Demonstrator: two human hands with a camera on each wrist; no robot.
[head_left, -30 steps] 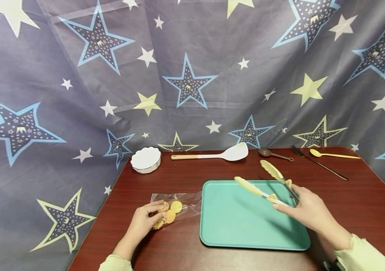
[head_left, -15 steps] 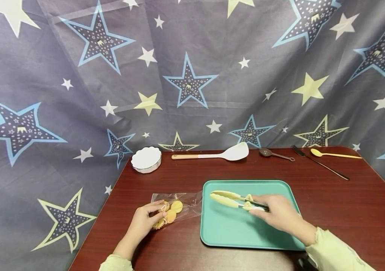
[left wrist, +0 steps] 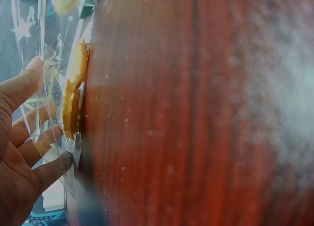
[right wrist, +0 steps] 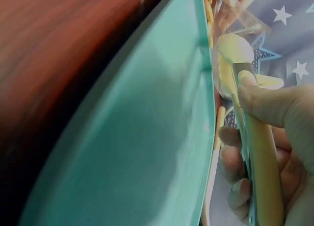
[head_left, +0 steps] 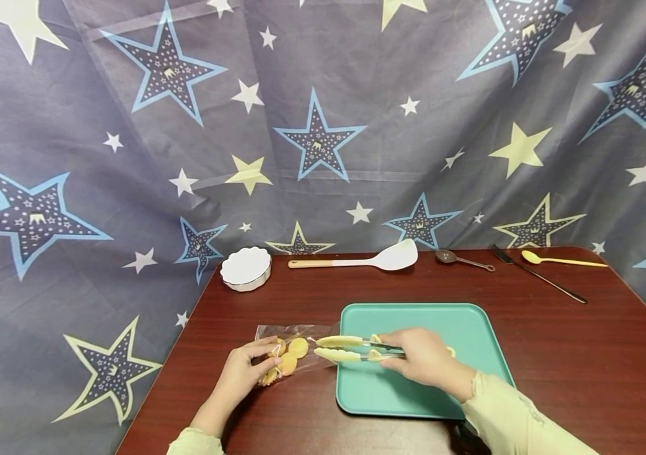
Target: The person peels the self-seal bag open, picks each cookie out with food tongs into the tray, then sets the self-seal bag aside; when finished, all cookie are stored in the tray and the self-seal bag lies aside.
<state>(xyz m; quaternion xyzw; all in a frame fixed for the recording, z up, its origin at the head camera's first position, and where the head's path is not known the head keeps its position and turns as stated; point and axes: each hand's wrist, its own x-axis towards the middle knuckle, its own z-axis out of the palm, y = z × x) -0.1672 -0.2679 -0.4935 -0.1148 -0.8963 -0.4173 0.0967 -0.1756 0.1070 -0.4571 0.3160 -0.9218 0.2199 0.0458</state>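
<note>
A clear plastic bag [head_left: 318, 338] with several round yellow cookies [head_left: 298, 347] inside lies left of the green tray [head_left: 414, 395]. My left hand [head_left: 239, 377] holds the bag at its left end, thumb and fingers on the plastic, as the left wrist view [left wrist: 37, 133] also shows. In my right hand [head_left: 426, 357] I grip yellow-tipped tongs [head_left: 340, 356], fingers wrapped round the handles [right wrist: 262, 162]. The tong tips, slightly apart, reach past the tray's left edge to the bag's right end, close to the cookies. Nothing is visible between them.
Along the back of the brown table [head_left: 277, 430] lie a white fluted dish [head_left: 245, 270], a white spatula [head_left: 394, 256], a brown spoon [head_left: 446, 256], a dark long-handled tool [head_left: 545, 278] and a yellow spoon [head_left: 562, 260]. A star-patterned cloth [head_left: 323, 76] hangs behind.
My right hand has carried the tongs left across the tray to the bag's right end, lowering them, and their tips have come closer together. The left hand and bag stay put.
</note>
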